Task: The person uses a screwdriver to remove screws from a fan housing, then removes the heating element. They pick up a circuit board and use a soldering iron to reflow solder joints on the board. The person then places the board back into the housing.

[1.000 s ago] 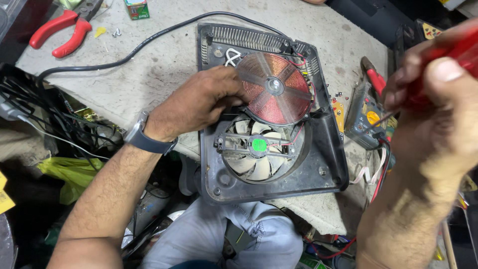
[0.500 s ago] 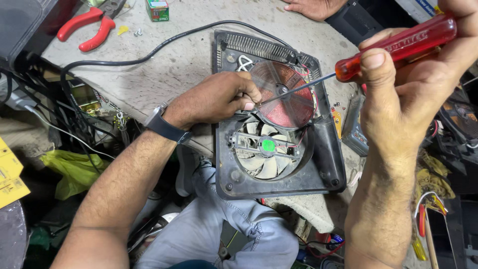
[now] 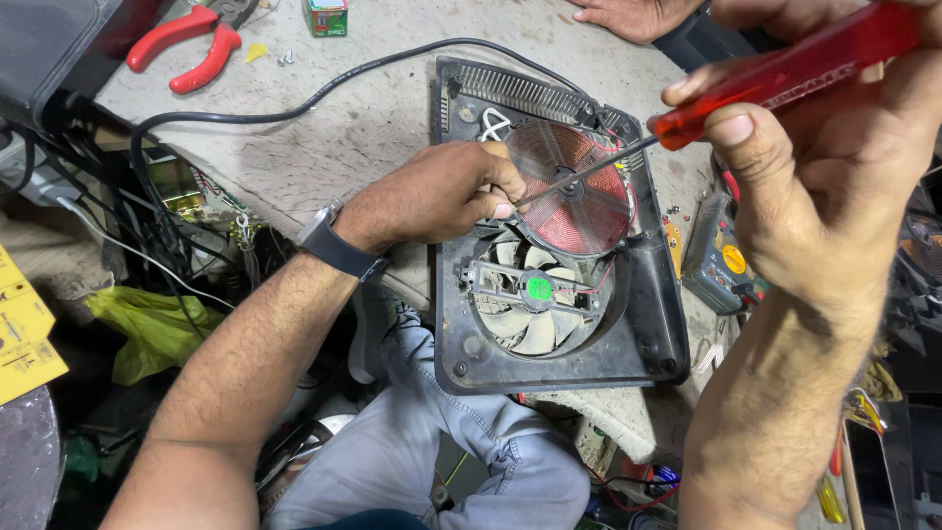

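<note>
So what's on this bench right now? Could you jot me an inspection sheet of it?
Surface: grey, stained worktop.
Job's things: black open appliance housing with copper coil disc above a fan; red-handled screwdriver, its tip at the coil's edge.
Clutter: red pliers, small green box, loose screws, yellow meter.
Hands: left hand rests on the coil's edge, fingers curled; right hand grips the screwdriver.
Cables: black cord runs from the housing across the worktop.
Surroundings: another person's hand at the far edge; yellow bag below.
</note>
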